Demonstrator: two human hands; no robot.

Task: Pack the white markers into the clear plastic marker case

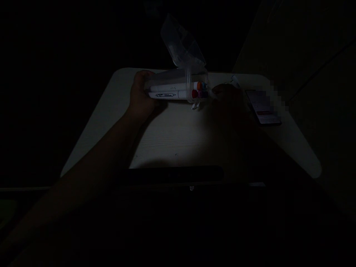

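Left hand [140,95] curled round clear case [167,77] of markers [167,95], right hand [227,95] near their caps [194,93], grip unclear

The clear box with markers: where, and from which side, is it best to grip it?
Probably around the left end of the clear box, from the left, where the left hand grips: it is sideways, with lid raised and marker caps showing at its open right end.

The clear, rectangular plastic box [167,77] looks glossy from here, the white, cylindrical plastic marker pens [167,95] smooth; the pale, round-cornered table [167,137] shows matt, fine-lined wood grain.
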